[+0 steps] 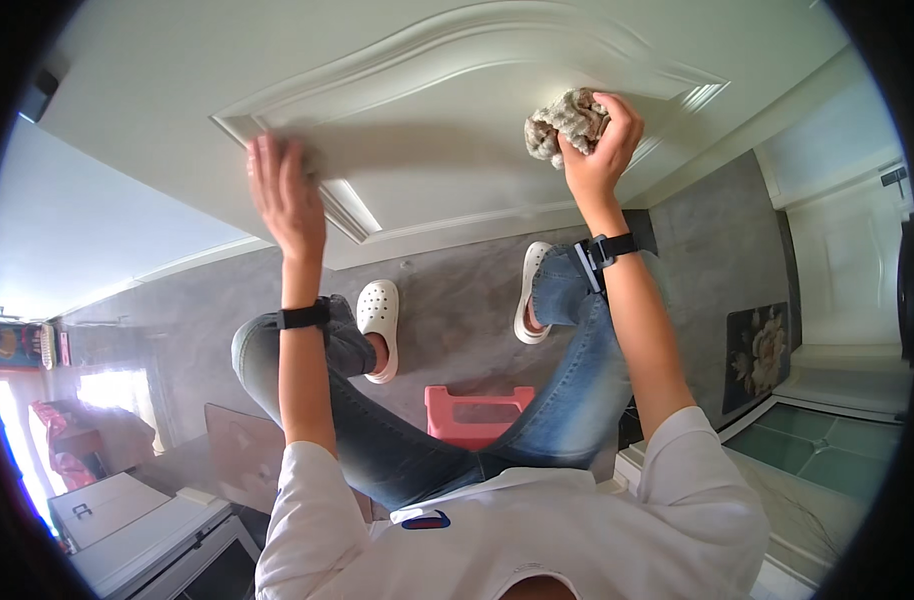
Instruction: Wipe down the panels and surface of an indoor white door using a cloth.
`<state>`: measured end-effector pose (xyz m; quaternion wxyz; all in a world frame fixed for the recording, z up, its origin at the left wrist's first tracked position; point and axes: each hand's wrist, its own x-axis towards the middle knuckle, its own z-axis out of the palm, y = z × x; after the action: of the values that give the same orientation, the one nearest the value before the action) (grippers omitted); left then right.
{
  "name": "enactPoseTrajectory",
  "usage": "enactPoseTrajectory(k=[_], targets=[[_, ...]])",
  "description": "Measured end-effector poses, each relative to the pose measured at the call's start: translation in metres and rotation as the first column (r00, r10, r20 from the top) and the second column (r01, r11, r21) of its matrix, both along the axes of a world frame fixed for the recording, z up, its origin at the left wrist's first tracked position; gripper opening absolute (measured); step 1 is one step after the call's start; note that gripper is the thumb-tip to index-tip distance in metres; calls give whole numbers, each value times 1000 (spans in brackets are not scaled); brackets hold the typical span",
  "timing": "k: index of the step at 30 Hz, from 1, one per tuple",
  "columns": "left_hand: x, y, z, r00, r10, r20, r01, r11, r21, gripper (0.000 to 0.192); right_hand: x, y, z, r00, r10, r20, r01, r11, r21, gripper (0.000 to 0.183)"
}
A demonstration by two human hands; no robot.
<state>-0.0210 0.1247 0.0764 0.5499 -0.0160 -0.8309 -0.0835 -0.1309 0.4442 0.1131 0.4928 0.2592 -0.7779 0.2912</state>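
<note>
My right hand (607, 146) grips a crumpled, grey-beige textured cloth (569, 124) against a white panelled door (427, 150). The cloth bunches between thumb and fingers, close to the right end of the door's raised moulding. My left hand (288, 199) is spread flat at the left side of the same panel, with no object visible in it. Its fingertips are slightly blurred, and its palm side is hidden from me. Both wrists wear black straps.
A pink plastic stool (472, 431) shows between my knees. White clogs (378, 322) rest on the grey floor (457, 300). At right lies a dark flower-patterned mat (757, 352), beside a glass-panelled door (817, 450). A white cabinet (149, 532) stands at lower left.
</note>
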Motion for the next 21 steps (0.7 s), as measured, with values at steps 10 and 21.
enactPoseTrajectory(k=[10,21], targets=[[-3,-1,19,956,266,-121,-161,827,539,59,12,-50,-10,995,29,97,7,937,-349,43],[-35,72,14,967,125,-224,-26,916,401,66,18,-73,-8,993,52,105,-6,918,-396,45]])
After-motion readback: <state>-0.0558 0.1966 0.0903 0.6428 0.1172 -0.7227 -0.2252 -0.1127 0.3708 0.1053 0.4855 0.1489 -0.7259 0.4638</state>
